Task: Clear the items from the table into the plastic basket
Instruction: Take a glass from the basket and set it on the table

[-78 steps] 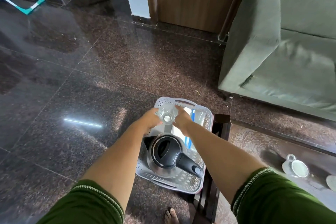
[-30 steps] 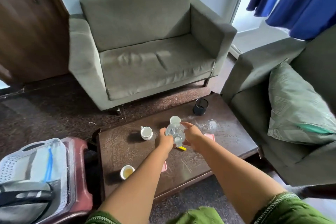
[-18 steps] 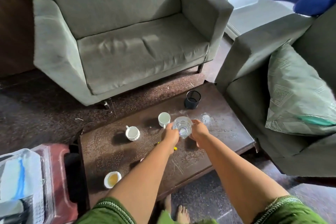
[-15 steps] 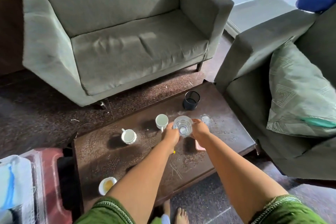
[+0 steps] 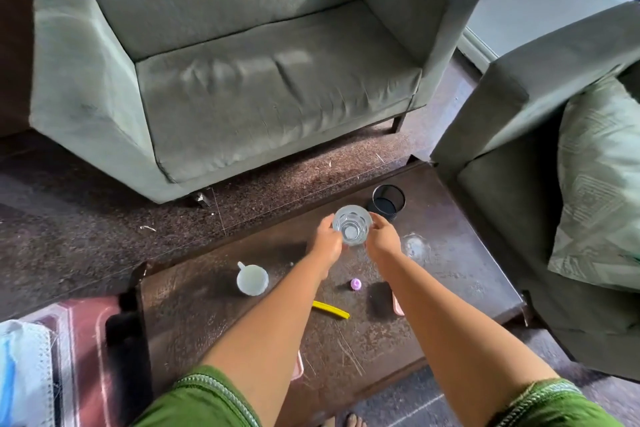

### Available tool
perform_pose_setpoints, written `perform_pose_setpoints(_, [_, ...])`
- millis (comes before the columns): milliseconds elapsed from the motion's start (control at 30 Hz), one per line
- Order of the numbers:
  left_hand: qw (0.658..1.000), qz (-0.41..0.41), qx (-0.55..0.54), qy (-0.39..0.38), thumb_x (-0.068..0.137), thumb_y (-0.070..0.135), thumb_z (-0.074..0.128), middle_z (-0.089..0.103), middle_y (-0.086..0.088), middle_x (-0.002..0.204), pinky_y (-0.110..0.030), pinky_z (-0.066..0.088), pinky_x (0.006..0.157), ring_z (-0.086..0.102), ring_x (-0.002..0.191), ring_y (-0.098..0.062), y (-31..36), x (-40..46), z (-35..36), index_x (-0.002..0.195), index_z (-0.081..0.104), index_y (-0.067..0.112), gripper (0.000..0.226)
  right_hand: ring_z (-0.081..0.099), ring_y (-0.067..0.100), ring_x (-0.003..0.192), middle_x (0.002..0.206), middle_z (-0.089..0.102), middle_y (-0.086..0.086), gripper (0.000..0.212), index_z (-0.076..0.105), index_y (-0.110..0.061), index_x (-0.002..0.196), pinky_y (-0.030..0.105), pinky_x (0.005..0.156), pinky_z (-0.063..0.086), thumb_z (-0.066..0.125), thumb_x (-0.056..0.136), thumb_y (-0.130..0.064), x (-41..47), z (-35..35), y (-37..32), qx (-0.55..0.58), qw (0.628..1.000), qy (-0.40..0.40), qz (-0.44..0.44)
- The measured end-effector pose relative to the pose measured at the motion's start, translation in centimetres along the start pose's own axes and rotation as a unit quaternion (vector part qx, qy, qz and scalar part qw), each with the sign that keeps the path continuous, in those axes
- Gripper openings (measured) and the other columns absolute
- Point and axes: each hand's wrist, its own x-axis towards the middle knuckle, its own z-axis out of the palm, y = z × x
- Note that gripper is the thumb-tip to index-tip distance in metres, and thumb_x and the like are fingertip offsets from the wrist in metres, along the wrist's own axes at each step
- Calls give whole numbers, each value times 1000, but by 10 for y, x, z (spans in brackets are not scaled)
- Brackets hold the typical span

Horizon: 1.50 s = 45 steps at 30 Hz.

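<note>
black mesh cup [image 5: 388, 202] close behind (right)

Cup [image 5: 252, 279] left on table [image 5: 450, 274] — holder [image 5: 388, 201] behind, sofa [image 5: 242, 80] beyond.

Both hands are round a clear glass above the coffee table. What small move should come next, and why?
Probably swing the clear glass left toward the plastic basket at the lower left edge. The left hand and right hand already grip it, it looks lifted off the table, and the task wants items in the basket. The white cup and second glass can wait.
</note>
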Motion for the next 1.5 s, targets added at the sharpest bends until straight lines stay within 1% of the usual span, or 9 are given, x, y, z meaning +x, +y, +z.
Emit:
perform_pose_setpoints(100, [997,16,79,-6,95,-1,37,54,-12,134,-27,41,95,51,118,-22,8,24,-10,145,32,14,52,59,19,91,114,67,4,51,55,-20,133,25,64,46,43,88,3,21,9,-12,-4,1000,-10,1])
perform_pose_setpoints(233, [973,-8,229,-11,76,22,36,53,1,136,-39,35,109,46,125,-26,0,51,-19,131,38,42,59,64,25,93,110,69,5,55,57,-23,130,33,68,50,42,86,5,50,16,-10,-24,999,-17,28])
perform_pose_setpoints(333, [960,-25,277,-39,79,21,34,50,5,139,-38,30,109,35,129,-27,-10,60,-15,132,36,48,59,64,29,105,115,68,6,49,58,-22,131,37,79,51,43,90,-1,64,15,-2,-63,998,-15,28])
perform_pose_setpoints(567, [946,-14,306,-105,88,11,42,51,-4,140,-39,49,96,55,116,-33,-37,57,6,140,34,30,57,61,28,106,125,64,8,56,55,-22,134,26,68,42,41,87,4,61,7,28,-121,990,-22,74])
perform_pose_setpoints(867, [940,-39,316,-124,87,13,41,56,-1,136,-38,46,98,56,116,-32,-54,58,15,138,36,28,53,58,23,99,128,63,7,57,53,-22,137,24,63,41,37,89,5,53,5,53,-86,991,-12,106])
perform_pose_setpoints(1167, [951,-70,255,-158,78,5,34,47,0,145,-45,48,99,52,119,-31,-73,63,19,142,30,33,70,54,20,94,130,59,10,65,44,-22,143,23,61,42,34,87,9,54,5,59,-112,987,-20,111])
perform_pose_setpoints(1300, [956,-68,245,-147,81,6,35,40,0,150,-44,46,103,49,125,-32,-73,53,18,149,20,33,75,61,29,102,129,60,13,67,36,-24,146,32,73,46,34,87,7,49,6,55,-155,982,-29,103])
perform_pose_setpoints(1400, [962,-52,243,-114,89,5,35,33,-1,154,-42,42,106,43,131,-29,-69,45,13,152,13,30,71,58,29,98,128,59,14,66,34,-23,146,35,69,44,35,87,6,38,5,52,-173,980,-28,94])
perform_pose_setpoints(1500, [966,-34,247,-76,94,8,35,36,-1,152,-33,44,98,45,129,-29,-68,37,6,151,16,30,64,52,34,120,142,45,16,66,29,-17,149,39,95,45,36,87,7,23,-1,44,-209,975,-8,77])
